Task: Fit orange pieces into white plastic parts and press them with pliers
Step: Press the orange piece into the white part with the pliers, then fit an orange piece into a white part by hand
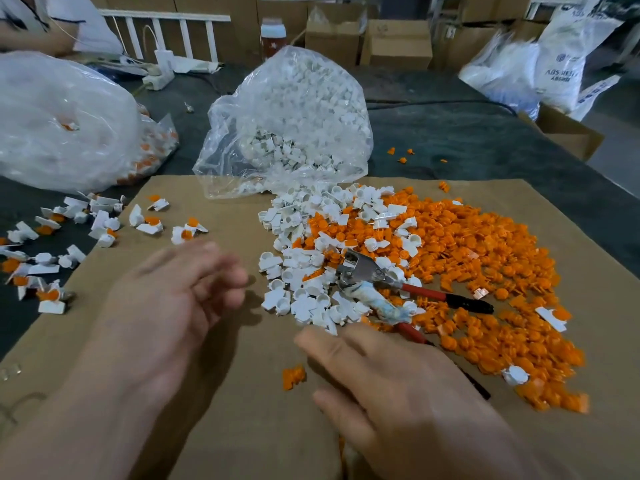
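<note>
2 hands: left hand (pixel 173 299), right hand (pixel 398 386). 1 pliers (pixel 363 271). 1 cardboard sheet (pixel 225 393). 1 clear bag (pixel 221 161) mid-tabletop. Orange pieces (pixel 502 258) and loose white parts (pixel 304 296): heaps, too many to count.

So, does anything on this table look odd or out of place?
One handle of the pliers is wrapped in a frayed whitish rag. A few orange pieces sit off the cardboard, on the dark table.
</note>
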The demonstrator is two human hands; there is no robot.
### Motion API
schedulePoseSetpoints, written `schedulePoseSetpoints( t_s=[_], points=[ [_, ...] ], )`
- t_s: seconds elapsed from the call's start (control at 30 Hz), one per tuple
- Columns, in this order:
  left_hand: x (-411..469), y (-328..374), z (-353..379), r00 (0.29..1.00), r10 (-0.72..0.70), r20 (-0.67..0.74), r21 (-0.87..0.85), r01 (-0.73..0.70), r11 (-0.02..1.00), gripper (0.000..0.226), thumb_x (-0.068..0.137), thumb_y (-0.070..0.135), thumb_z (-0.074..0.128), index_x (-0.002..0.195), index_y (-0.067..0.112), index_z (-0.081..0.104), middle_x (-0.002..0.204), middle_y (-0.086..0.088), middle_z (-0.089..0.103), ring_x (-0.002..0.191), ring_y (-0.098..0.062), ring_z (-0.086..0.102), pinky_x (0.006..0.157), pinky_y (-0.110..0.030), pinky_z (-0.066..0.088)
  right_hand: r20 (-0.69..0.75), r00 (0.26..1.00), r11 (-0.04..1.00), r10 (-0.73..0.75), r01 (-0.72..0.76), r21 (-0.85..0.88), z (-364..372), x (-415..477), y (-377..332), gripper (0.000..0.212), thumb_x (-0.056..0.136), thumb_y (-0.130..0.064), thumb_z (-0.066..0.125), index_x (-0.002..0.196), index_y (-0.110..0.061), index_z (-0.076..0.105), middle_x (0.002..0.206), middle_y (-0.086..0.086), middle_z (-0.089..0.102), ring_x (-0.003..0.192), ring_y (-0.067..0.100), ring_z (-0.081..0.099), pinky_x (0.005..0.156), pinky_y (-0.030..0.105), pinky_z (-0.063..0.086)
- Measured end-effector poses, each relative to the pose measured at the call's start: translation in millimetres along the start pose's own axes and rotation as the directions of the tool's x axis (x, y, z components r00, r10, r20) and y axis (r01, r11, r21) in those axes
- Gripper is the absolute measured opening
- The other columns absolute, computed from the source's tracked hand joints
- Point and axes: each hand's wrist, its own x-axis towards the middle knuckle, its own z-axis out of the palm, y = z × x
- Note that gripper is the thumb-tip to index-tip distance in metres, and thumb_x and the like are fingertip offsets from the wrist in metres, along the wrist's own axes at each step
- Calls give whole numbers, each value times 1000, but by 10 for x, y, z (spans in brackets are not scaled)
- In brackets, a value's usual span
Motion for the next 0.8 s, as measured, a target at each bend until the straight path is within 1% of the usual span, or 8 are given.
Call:
schedulePoseSetpoints(
  t_s=[0.07,0.13,0.2,0.3,0.4,0.5,0.67,0.8],
  points=[
    [-139,7,136,986,167,21,402,-161,901,14,92,27,69,95,41,71,87,7,75,66,-3,67,63,-26,51,36,999,995,-37,40,-92,20,75,-65,51,99,-47,40,131,-46,0,100,0,31,83,20,37,67,34,37],
    [-260,16,205,951,272,144,733,-288,617,10,87,39,64,91,48,65,87,15,66,77,8,61,67,-15,42,74,997,989,-37,47,-140,47,136,-107,49,100,-47,40,131,-42,2,97,2,23,83,20,30,65,33,34],
    [-336,30,246,943,222,248,857,-320,404,21,81,48,61,101,45,63,95,19,56,86,4,60,73,-17,46,145,989,989,6,16,-149,64,172,-115,40,100,-49,35,132,-36,14,98,3,21,87,19,29,66,34,36],
    [-374,7,271,921,214,324,884,-376,278,28,81,51,62,107,40,64,95,17,52,88,-11,59,77,-39,53,176,984,982,37,-3,-191,70,181,-75,34,102,-46,34,128,-25,35,101,3,27,87,20,32,69,34,38],
    [-377,10,293,881,262,394,869,-450,204,18,82,38,73,99,38,66,91,17,52,84,-14,56,70,-38,51,140,985,982,96,-71,-176,84,148,-70,22,103,-33,36,121,-20,41,101,3,34,84,23,34,68,34,37],
    [-379,-32,308,857,275,436,843,-496,209,16,79,32,77,92,35,67,87,17,54,80,-13,57,64,-38,51,117,988,971,103,-74,-228,87,138,-59,25,102,-28,41,125,-19,39,104,5,36,84,24,37,69,35,37],
    [-399,-98,386,836,318,446,810,-529,254,24,80,17,77,96,34,68,83,16,56,80,-13,57,62,-38,51,55,978,972,199,-190,-138,47,99,-17,21,100,-37,41,118,-26,43,107,-3,38,95,20,47,78,34,43],
    [-418,-110,404,814,332,476,798,-559,226,16,84,21,74,95,33,72,90,15,62,85,-15,62,63,-37,52,-45,975,973,219,-221,-66,40,59,16,28,101,-46,31,116,-31,48,109,-10,43,99,12,48,83,29,41]
  ],
)
